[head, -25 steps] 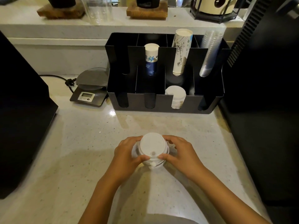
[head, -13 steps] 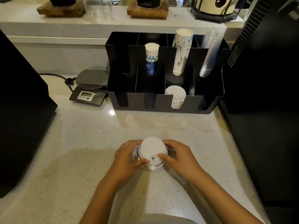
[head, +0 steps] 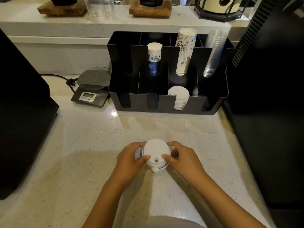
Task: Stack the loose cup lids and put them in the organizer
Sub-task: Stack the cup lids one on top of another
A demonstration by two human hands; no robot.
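both grips closed on lid stack [head: 156, 153]: my left hand [head: 131, 159] at 9 o'clock, right hand [head: 181, 157] at 3. stack on counter [head: 82, 145]; organizer [head: 167, 104] at 12.

Both hands, left hand [head: 130, 159] and right hand [head: 183, 159], cupped a stack of white lids [head: 156, 153] on the speckled surface [head: 82, 153] (sip hole facing the person); the black organizer [head: 167, 111] stood behind.

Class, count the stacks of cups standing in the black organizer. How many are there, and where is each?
3. A short blue-printed paper stack in the second back slot from the left, a tall line-drawn paper stack in the third, and clear plastic cups at the far right. The lids in front don't count.
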